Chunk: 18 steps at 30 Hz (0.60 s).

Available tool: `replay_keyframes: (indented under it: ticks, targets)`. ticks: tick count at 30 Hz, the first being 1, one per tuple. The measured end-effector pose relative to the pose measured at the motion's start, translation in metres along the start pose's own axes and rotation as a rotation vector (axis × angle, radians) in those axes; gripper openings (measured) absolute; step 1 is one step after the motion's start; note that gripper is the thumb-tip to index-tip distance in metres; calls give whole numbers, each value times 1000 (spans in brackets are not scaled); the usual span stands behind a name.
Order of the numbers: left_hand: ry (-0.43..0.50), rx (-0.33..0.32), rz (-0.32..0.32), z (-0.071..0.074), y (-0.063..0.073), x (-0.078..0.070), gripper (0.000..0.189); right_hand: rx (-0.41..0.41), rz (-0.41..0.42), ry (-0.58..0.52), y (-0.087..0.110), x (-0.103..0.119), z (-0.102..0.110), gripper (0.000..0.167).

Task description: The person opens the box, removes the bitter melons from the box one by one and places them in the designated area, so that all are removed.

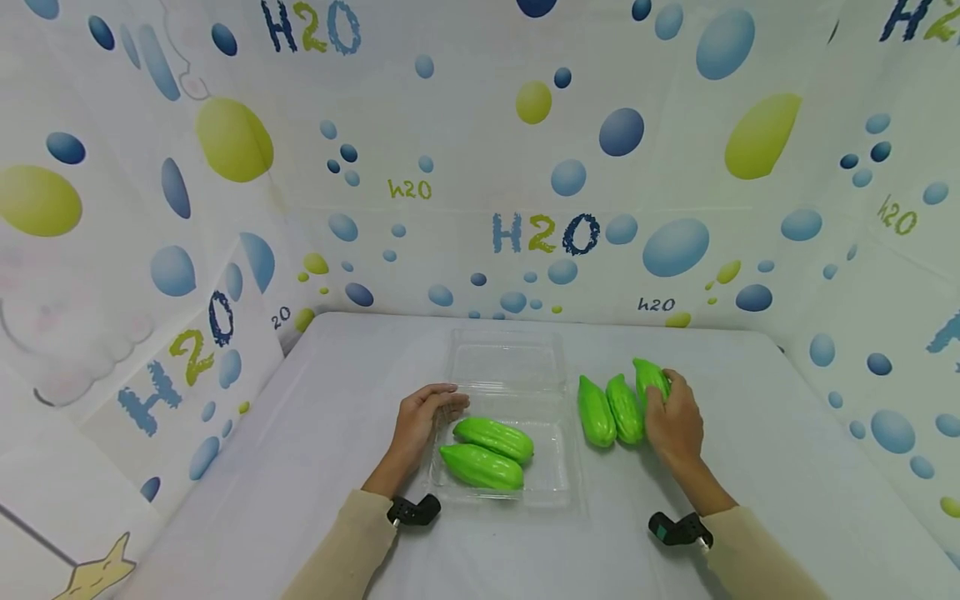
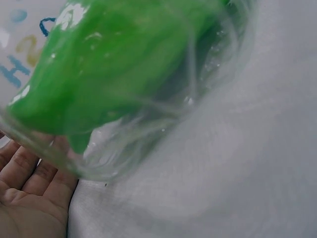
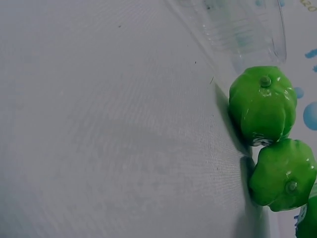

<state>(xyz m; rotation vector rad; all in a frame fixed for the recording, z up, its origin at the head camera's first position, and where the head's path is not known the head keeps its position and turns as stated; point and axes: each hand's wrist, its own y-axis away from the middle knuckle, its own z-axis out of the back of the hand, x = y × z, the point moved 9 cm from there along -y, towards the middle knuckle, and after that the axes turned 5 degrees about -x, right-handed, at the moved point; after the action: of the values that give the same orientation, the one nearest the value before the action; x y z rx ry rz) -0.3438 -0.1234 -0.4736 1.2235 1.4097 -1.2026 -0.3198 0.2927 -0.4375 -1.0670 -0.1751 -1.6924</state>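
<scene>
A clear plastic clamshell box (image 1: pixel 551 467) lies with its lid (image 1: pixel 506 358) folded back on the white table. Inside are two glossy green ridged gourds, one (image 1: pixel 495 437) behind the other (image 1: pixel 482 468). My left hand (image 1: pixel 420 421) rests at the box's left side, its fairly straight fingers (image 2: pixel 44 176) against the clear wall. Right of the box, my right hand (image 1: pixel 677 417) grips a third gourd (image 1: pixel 649 377) between thumb and fingers. Just left of that hand, two more gourds lie side by side, one (image 1: pixel 596 412) nearer the box and one (image 1: pixel 625 408) by the thumb.
A white cloth covers the table (image 1: pixel 300 500). Behind and at the sides hang white sheets (image 1: pixel 465 117) printed with blue and green dots and H2O lettering. Each wrist wears a small black camera, one on the left (image 1: pixel 414 510) and one on the right (image 1: pixel 678 529).
</scene>
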Motion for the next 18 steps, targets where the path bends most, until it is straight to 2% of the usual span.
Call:
replay_keyframes:
  ticks: [7, 18]
  targets:
    - [-15, 1, -3, 0, -1, 1, 32, 20, 4, 13, -4, -4, -2, 54]
    - [-10, -2, 5, 0, 0, 0, 31, 112, -74, -1, 0, -17, -13, 55]
